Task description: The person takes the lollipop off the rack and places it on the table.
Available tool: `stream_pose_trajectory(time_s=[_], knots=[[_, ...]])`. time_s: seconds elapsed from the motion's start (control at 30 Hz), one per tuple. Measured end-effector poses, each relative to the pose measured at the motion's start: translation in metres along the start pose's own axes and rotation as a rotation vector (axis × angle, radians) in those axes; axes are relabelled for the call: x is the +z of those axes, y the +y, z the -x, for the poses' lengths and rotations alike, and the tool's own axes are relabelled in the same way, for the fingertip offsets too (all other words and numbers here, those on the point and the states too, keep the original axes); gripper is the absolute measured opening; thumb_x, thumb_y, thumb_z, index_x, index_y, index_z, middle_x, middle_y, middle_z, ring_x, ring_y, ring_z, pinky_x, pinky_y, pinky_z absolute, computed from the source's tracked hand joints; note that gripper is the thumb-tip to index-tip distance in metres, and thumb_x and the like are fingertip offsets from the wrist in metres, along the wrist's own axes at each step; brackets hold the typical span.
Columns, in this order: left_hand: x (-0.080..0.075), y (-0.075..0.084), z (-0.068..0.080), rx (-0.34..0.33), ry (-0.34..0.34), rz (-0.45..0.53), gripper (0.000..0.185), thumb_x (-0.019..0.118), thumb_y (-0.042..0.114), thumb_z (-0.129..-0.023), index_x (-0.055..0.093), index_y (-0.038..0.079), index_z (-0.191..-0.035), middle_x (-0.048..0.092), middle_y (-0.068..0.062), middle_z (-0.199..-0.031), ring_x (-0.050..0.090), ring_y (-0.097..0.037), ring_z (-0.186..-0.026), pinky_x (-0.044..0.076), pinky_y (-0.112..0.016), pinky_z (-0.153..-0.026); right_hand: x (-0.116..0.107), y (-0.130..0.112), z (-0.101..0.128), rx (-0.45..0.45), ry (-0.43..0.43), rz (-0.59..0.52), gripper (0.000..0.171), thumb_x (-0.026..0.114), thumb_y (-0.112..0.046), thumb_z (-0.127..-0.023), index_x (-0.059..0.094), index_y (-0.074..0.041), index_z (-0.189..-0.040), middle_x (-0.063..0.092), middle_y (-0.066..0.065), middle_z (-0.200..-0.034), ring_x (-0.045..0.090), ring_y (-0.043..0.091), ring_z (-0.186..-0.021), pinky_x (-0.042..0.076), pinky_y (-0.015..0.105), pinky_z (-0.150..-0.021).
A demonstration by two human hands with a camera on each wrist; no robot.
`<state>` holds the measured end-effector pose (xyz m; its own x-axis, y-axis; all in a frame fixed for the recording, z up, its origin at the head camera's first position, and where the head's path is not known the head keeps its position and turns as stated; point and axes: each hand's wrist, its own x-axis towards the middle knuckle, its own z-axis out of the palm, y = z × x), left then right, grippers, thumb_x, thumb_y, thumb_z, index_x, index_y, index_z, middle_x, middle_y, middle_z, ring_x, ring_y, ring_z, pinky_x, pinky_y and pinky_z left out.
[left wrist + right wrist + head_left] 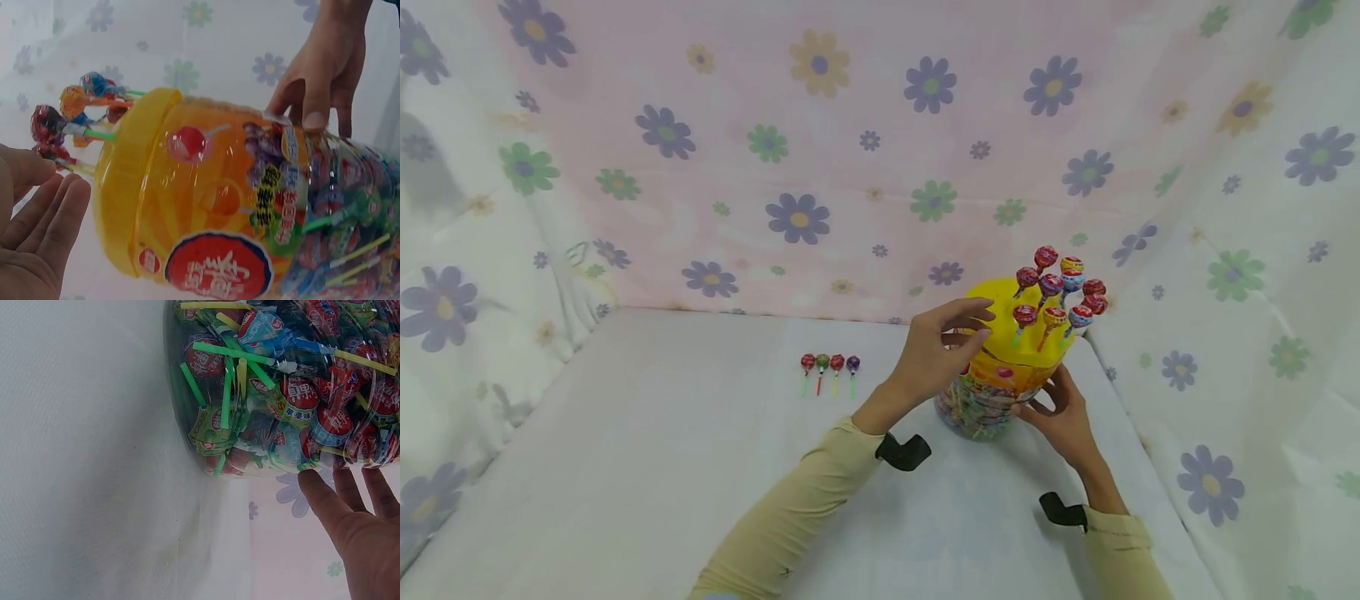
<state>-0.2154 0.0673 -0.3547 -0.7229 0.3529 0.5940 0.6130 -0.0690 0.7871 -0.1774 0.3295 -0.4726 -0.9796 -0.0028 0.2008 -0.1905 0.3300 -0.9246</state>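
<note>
The tub (pixel 992 392) of lollipops stands between both hands. The right hand (pixel 1060 417) steadies its side with straight fingers; the left hand (pixel 936 354), open and empty, hovers at the yellow lid (pixel 1000 333). About ten lollipops (pixel 1056 287) stand in the lid just beyond the left hand; four loose lollipops (pixel 830 371) lie well to its left. Judging by this, lollipops are being moved between lid and table; next needs a pinch on one stick.
</note>
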Motion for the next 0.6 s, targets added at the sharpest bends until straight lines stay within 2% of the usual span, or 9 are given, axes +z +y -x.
stream_pose_trajectory(time_s=[0.13,0.3,0.47,0.6], knots=[[0.009,0.002,-0.003,-0.016,0.001,0.044,0.039,0.066,0.000,-0.096,0.059,-0.003,-0.135,0.071,-0.019,-0.117,0.071,-0.029,-0.108,0.058,-0.024,-0.090,0.002,0.000,0.000,0.006,-0.011,0.002,0.092,0.076,-0.009,-0.092,0.020,-0.029,-0.163,0.032,0.012,-0.162,0.041,0.037,-0.142,0.049,0.030,-0.102],[0.020,0.004,-0.005,-0.042,-0.012,0.084,0.040,0.067,0.000,-0.096,0.059,-0.002,-0.136,0.070,-0.019,-0.119,0.070,-0.029,-0.110,0.057,-0.023,-0.093,0.002,0.001,0.001,0.002,-0.005,0.002,0.091,0.076,-0.008,-0.092,0.022,-0.028,-0.163,0.034,0.011,-0.161,0.045,0.025,-0.139,0.048,0.037,-0.102],[0.029,0.006,-0.008,-0.033,-0.027,0.097,0.040,0.066,-0.001,-0.096,0.059,-0.004,-0.135,0.069,-0.020,-0.123,0.069,-0.030,-0.113,0.056,-0.022,-0.094,0.001,0.001,0.002,-0.022,0.002,-0.004,0.089,0.075,-0.005,-0.092,0.024,-0.026,-0.162,0.035,0.011,-0.160,0.047,0.008,-0.133,0.050,0.031,-0.100],[0.033,0.006,-0.011,0.000,-0.028,0.097,0.039,0.066,-0.002,-0.096,0.060,-0.004,-0.134,0.070,-0.021,-0.123,0.070,-0.030,-0.112,0.056,-0.022,-0.094,0.000,0.001,0.001,-0.032,0.003,-0.008,0.089,0.075,-0.004,-0.091,0.024,-0.025,-0.162,0.036,0.010,-0.159,0.047,0.004,-0.131,0.050,0.025,-0.099]])
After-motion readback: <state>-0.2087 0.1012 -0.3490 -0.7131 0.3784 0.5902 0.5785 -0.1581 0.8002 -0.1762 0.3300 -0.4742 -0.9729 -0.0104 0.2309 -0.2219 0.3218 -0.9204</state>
